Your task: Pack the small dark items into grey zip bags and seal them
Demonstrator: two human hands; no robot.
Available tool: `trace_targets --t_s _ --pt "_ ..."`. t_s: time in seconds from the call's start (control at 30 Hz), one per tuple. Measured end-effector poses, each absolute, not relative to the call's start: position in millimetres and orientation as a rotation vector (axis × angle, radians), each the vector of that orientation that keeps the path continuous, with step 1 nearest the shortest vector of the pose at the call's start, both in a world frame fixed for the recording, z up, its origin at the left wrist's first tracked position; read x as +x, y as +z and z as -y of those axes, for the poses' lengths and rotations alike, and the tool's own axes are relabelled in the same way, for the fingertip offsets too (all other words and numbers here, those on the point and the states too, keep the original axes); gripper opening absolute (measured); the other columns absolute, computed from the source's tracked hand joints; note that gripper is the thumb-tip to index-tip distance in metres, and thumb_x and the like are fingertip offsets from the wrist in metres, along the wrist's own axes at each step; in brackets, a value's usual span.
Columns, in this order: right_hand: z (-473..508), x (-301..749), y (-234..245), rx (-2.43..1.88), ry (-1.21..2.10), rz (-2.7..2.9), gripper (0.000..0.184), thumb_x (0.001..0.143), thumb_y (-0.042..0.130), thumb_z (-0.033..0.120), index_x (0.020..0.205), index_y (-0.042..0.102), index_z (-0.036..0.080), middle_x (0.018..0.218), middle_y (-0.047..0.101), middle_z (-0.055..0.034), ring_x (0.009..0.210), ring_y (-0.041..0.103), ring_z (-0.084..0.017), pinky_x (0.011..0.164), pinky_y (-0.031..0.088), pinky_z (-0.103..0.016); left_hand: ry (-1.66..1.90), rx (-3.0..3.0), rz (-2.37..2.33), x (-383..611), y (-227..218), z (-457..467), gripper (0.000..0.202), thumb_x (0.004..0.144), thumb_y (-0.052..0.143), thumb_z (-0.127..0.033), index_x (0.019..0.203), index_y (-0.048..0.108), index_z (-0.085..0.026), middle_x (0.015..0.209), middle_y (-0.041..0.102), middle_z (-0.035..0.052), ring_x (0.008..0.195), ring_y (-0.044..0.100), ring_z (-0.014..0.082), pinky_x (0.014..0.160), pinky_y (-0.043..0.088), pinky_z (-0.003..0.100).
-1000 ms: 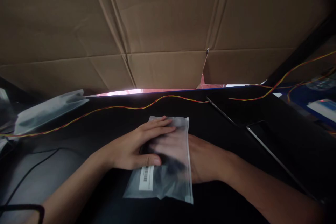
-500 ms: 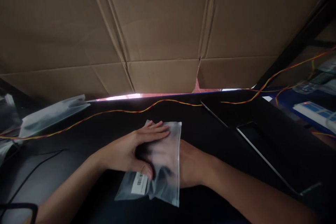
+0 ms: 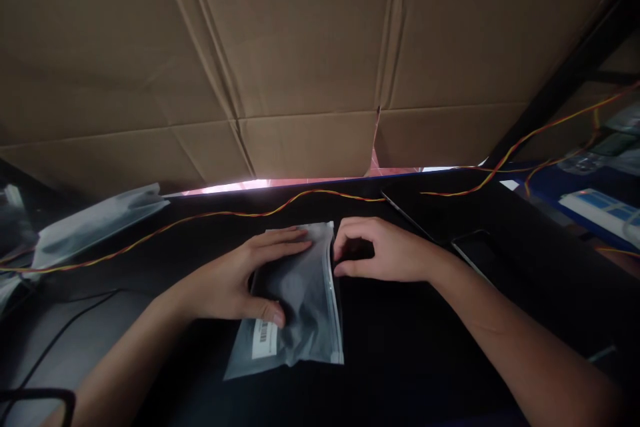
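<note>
A frosted plastic zip bag with a white barcode label lies on the black tabletop in front of me. My left hand rests on its upper left part, fingers stretched out and thumb spread near the label. At the bag's right edge, along the zip strip, my right hand has its fingers curled toward the thumb, the tips meeting the edge in a pinch. The exact contact under the fingertips is hard to see.
A twisted red and yellow wire crosses the table behind the bag. Two dark flat devices, one a tablet-like slab, lie at right. Another plastic bag sits far left. Cardboard hangs behind, and a black cable lies at left.
My right hand has come out of the bag's opening and now sits at its right edge with curled fingers. The left hand stays on the bag, which has flattened and shifted slightly.
</note>
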State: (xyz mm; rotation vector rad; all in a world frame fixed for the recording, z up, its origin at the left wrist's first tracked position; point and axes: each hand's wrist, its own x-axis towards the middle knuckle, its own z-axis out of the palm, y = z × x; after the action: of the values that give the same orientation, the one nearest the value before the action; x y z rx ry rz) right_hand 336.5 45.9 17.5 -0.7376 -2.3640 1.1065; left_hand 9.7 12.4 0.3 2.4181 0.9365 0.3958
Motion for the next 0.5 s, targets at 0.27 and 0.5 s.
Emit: trace_targets --t_s 0.27,0.5 --pt "-26.9 310.9 6.6 -1.035 0.807 2.557 0.026 0.085 0.087 0.034 0.082 0.066 0.021 0.080 0.067 0.0041 0.068 0.055 -0.012 0.061 0.033 -0.028 0.259 2.557 -0.977 15.2 1.3 -10.5 0.112 0.078 0.082 -0.078 0.171 0.034 -0.038 0.178 0.034 0.0102 0.163 0.032 0.0458 0.130 0.027 0.070" --pt "-25.1 310.3 11.0 -1.075 1.083 2.357 0.011 0.100 0.069 0.028 0.102 0.080 0.025 0.075 0.070 0.0043 0.064 0.059 -0.011 0.060 0.038 -0.027 0.503 2.422 -1.177 30.1 10.1 -5.6 0.058 0.109 0.049 -0.063 0.154 0.058 -0.029 0.153 0.062 0.0112 0.142 0.056 0.0353 0.119 0.044 0.057"
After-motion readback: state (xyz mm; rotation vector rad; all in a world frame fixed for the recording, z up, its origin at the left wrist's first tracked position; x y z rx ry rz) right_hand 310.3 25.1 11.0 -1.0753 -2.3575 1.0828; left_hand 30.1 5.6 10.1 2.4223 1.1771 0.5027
